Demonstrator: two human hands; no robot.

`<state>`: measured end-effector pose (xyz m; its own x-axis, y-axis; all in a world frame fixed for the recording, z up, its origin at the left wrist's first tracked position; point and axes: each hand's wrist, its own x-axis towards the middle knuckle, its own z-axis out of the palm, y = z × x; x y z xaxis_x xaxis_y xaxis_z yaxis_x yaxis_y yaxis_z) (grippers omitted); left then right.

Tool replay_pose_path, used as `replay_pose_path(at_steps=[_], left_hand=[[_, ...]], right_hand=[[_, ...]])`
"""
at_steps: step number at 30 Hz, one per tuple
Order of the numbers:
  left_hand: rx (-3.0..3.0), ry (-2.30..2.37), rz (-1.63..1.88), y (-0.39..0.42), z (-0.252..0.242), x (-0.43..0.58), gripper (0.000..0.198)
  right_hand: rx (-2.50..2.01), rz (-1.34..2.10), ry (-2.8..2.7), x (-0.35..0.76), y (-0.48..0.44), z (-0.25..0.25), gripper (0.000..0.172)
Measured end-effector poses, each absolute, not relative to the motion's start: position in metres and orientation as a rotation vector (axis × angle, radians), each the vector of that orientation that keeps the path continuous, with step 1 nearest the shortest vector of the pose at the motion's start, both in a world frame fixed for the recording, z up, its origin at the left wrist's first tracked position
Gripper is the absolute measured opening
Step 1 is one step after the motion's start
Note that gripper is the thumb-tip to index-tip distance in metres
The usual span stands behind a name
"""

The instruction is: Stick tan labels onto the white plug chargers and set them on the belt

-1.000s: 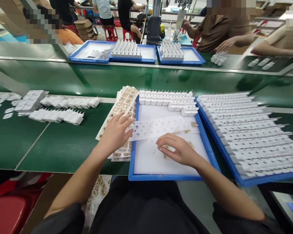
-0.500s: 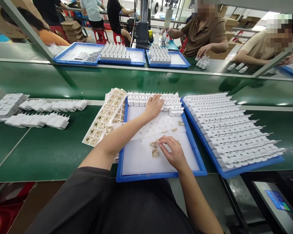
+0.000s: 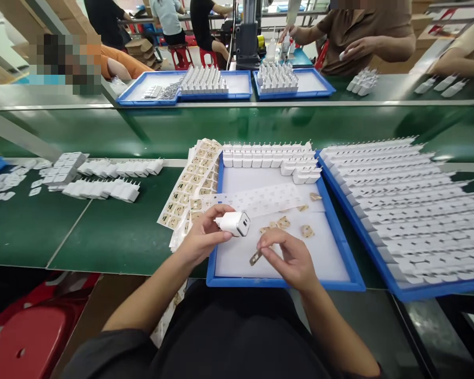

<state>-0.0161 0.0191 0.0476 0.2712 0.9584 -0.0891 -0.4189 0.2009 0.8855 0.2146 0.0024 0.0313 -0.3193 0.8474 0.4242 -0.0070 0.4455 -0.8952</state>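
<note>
My left hand (image 3: pixel 204 237) is closed round a white charger plug (image 3: pixel 234 223), holding it above the near left part of a blue tray (image 3: pixel 284 285). My right hand (image 3: pixel 290 258) pinches a small brownish sticker (image 3: pixel 255 257) just right of the charger. Several loose stickers (image 3: pixel 283 222) and a white backing sheet (image 3: pixel 268 200) lie in the tray. Rows of white chargers (image 3: pixel 268 157) fill the tray's far end. Sheets of brown stickers (image 3: pixel 191 181) lie to the tray's left.
A second blue tray (image 3: pixel 426 292) on the right holds rows of white chargers. More chargers (image 3: pixel 102 187) lie on the green bench to the left. Beyond the green conveyor (image 3: pixel 237 126), other people work at further blue trays (image 3: pixel 221 84). A red stool (image 3: pixel 23 342) stands bottom left.
My left hand came back from the far rows of chargers holding one charger. My right hand lifted a sticker off the tray floor and moved towards the charger.
</note>
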Motion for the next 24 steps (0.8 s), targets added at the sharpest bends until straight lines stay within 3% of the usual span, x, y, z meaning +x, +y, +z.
replay_pose_path(at_steps=[9, 14, 19, 24], left_hand=[[1.181, 0.826, 1.401, -0.008, 0.0, 0.005, 0.047], [1.32, 0.806, 1.293, -0.012, -0.003, -0.003, 0.026], [1.469, 1.022, 1.405, -0.012, -0.001, -0.007, 0.045], [1.643, 1.059, 1.38, -0.014, 0.0, -0.007, 0.047]], right_hand=[[-0.714, 1.245, -1.446, 0.179, -0.005, 0.03, 0.008], [-0.802, 1.279, -1.325, 0.183, -0.004, 0.02, 0.002], [-0.869, 1.253, -1.237, 0.181, -0.006, 0.021, 0.003], [-0.962, 1.181, -1.143, 0.172, -0.002, 0.031, 0.003]])
